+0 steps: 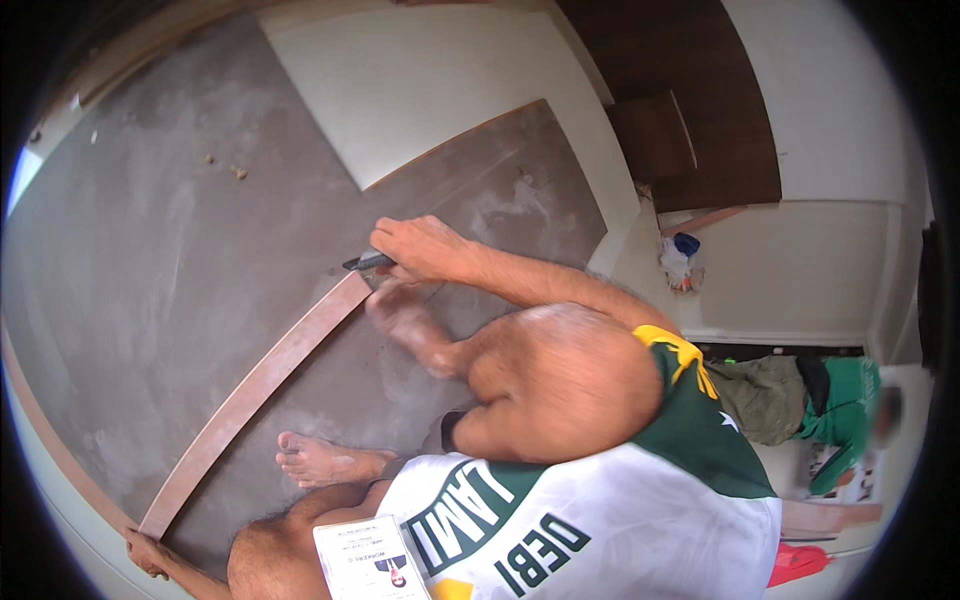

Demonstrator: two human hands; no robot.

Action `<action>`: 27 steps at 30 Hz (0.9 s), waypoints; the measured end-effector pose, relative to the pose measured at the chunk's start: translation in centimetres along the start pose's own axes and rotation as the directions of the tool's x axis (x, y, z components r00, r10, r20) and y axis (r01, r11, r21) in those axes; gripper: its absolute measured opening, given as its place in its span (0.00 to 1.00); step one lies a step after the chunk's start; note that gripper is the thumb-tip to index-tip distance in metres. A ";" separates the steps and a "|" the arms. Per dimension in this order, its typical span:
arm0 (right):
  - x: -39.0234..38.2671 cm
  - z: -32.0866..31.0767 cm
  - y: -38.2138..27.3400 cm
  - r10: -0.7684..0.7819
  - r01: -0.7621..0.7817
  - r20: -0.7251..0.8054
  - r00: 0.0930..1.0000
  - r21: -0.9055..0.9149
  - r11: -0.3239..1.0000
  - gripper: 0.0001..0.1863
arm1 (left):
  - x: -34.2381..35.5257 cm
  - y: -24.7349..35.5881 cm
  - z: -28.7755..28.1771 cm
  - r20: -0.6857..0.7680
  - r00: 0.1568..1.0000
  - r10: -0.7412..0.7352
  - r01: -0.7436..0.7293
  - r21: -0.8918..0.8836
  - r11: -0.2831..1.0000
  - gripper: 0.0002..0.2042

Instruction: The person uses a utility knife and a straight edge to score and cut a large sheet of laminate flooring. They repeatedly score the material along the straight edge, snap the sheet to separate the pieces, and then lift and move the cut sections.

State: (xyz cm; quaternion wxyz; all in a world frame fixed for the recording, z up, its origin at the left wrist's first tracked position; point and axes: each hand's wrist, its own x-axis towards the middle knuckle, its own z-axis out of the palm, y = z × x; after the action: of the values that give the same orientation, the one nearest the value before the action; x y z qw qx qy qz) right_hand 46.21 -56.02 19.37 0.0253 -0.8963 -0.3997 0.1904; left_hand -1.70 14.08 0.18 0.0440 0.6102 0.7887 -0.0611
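Note:
A pale pinkish wooden strip (255, 395) lies diagonally across a dusty grey-brown board (170, 250). At the strip's upper end, my right hand (420, 246) is closed on a black tool (360, 262), probably a cutter, with its tip at or just beside the strip's end. My left hand (150, 553) grips the strip's lower end at the bottom left, where a second long strip (50, 420) meets it along the board's left side. My bare feet (325, 460) are on the board beside the first strip, and my bent knee is under my right forearm.
A co-worker in a green top (840, 405) is at the right behind me. A dark brown panel (730, 100) stands against the wall at the upper right, near a bundle of plastic and cloth (680, 262). A white surface (400, 80) borders the board at the top.

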 end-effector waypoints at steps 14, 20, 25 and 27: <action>-1.1 5.7 5.8 -0.409 0.402 0.043 0.912 0.110 0.909 0.25 | 1.9 4.3 1.9 -0.102 0.988 0.115 -0.136 -0.232 0.963 0.24; -3.9 9.9 10.6 -0.311 0.326 -0.107 0.944 0.191 0.926 0.19 | -11.6 1.6 -1.7 -0.103 0.981 0.167 -0.188 -0.242 0.952 0.23; -6.1 8.0 21.3 -0.188 0.211 -0.132 0.973 0.186 0.960 0.21 | -26.7 6.8 -1.1 0.076 0.953 0.293 -0.246 -0.371 0.896 0.23; -6.0 7.4 25.3 -0.149 0.169 -0.116 0.982 0.187 0.968 0.20 | -30.7 8.6 -2.1 0.197 0.913 0.358 -0.238 -0.455 0.858 0.23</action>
State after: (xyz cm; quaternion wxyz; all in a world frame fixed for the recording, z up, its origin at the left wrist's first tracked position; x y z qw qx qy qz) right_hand 57.81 -78.32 9.46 0.1490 -0.8630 -0.4477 0.1805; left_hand 14.37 -12.86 6.35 0.2923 0.6873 0.6641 0.0341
